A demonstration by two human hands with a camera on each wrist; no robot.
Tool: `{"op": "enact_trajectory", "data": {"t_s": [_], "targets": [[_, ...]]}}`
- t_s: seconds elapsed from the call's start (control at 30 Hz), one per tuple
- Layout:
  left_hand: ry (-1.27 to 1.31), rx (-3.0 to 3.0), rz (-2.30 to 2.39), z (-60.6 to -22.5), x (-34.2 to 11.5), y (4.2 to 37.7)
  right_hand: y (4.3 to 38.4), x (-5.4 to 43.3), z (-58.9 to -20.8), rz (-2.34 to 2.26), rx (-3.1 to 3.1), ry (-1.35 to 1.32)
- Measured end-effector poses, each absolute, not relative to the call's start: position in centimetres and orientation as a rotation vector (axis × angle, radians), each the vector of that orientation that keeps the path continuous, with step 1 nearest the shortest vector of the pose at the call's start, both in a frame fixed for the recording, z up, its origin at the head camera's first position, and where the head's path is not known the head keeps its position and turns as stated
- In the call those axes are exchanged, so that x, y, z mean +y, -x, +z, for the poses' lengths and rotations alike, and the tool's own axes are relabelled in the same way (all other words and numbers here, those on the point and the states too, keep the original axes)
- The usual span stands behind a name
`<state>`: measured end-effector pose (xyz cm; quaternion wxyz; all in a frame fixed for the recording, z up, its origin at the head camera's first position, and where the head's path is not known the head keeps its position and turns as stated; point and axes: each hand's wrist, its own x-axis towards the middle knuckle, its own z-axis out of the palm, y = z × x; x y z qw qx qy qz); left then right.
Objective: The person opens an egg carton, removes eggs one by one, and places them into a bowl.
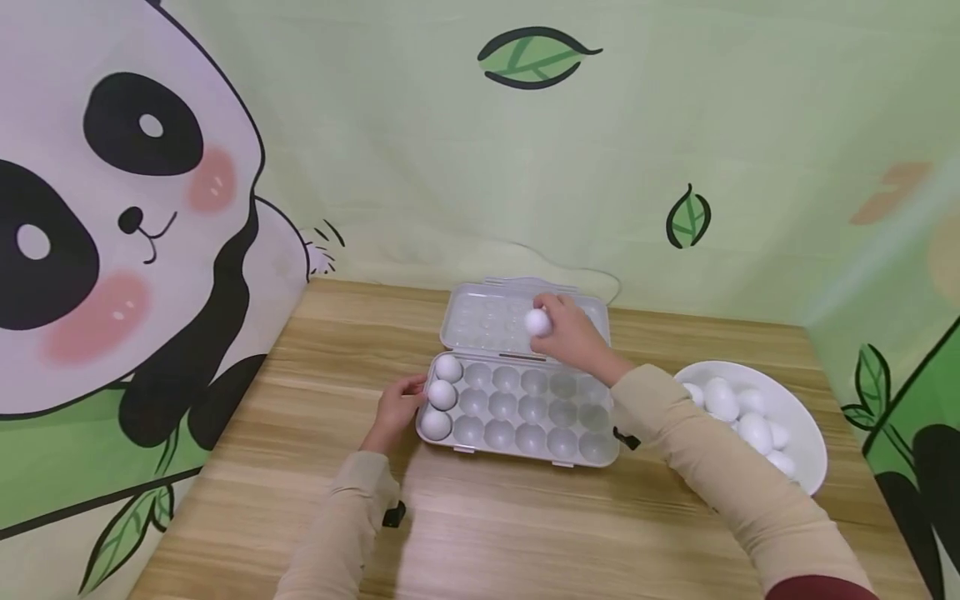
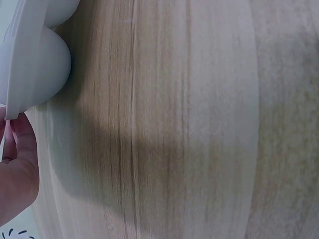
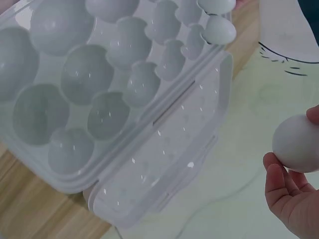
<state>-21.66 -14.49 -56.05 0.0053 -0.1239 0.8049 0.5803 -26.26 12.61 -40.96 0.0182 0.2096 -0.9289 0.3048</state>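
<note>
A translucent egg box lies on the table with its lid folded back. Three white eggs fill the leftmost column; the other cups hold nothing. My left hand is at the box's left side, and in the left wrist view its fingers and thumb pinch the rim. Above the lid, my right hand holds a white egg between thumb and fingertips. The right wrist view shows that egg held clear of the box.
To the right stands a white bowl of several white eggs, partly hidden by the right sleeve. Wood-grain table surrounds the box. A printed cloth wall rises behind, with a thin cord near its foot.
</note>
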Motion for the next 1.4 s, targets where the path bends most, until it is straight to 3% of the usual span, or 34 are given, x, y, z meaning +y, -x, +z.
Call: {"op": "enact_trajectory", "data": {"t_s": [0.6, 0.87, 1.4], "targets": [[0.400, 2.536, 1.778, -56.0, -14.5, 21.7, 25.3, 25.9, -37.5, 0.763, -2.993, -0.592], [0.423, 2.524, 1.776, -56.0, -14.5, 21.8, 25.2, 32.0, -38.6, 0.761, -3.027, -0.536], [0.419, 2.512, 1.787, -55.6, -14.4, 21.6, 24.1, 37.6, -40.8, 0.341, -3.260, -0.364]]}}
